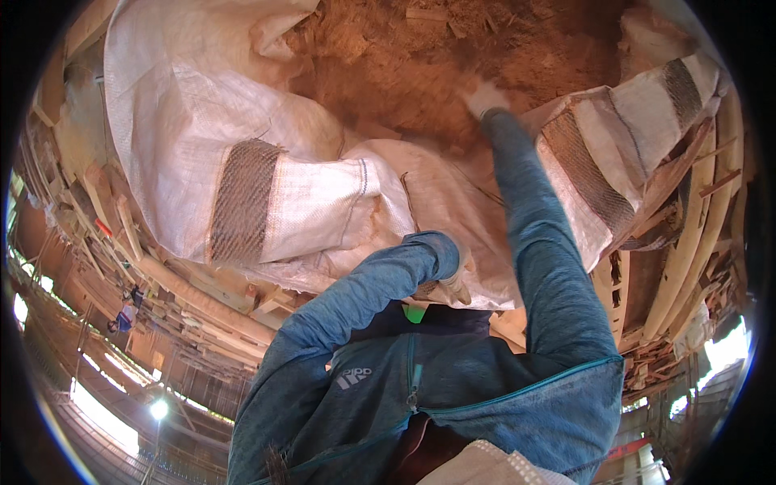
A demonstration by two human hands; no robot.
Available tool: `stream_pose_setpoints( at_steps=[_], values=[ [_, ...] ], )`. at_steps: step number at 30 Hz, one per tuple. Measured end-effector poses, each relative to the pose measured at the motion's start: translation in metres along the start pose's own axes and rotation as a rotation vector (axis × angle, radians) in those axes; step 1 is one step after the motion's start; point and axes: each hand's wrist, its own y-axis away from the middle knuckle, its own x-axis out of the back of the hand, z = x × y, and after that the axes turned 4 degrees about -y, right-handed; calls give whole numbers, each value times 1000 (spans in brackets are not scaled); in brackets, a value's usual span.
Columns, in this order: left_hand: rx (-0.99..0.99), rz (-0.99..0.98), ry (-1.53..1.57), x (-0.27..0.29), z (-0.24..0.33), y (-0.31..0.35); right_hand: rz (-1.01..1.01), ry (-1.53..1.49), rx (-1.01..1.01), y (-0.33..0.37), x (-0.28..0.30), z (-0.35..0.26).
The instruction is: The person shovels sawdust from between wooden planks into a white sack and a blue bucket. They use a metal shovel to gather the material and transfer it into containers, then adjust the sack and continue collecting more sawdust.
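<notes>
A large white woven sack (202,137) with grey striped bands lies open around a heap of brown sawdust (404,73). My left hand (454,281), in a light glove, grips the sack's near edge just below the heap. My right arm, in a blue sleeve, reaches far forward. My right hand (485,97), also gloved, is down in the sawdust and blurred, so its fingers cannot be made out. A second part of the sack (622,137) rises to the right of that arm.
Stacks of curved wooden planks and offcuts (695,242) line the right side, and more timber (186,283) lies along the left. Another person (125,315) stands far off at the left. A bright lamp (158,408) shines at the lower left.
</notes>
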Motion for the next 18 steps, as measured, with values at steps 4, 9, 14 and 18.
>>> stream_pose_setpoints(
  at_steps=[4, 9, 14, 18],
  values=[
    [18, 16, -227, -9, 0, -19, -388, 38, 116, 74, -38, -14],
    [-270, 639, 125, -30, 10, 28, 106, -186, 32, 98, -18, -8],
    [-329, 1000, 1022, -21, -28, 78, 538, -489, 203, 188, 127, -90],
    [-564, 752, 1817, 26, -70, 66, 783, -753, 549, 291, 195, -158]
  ],
)
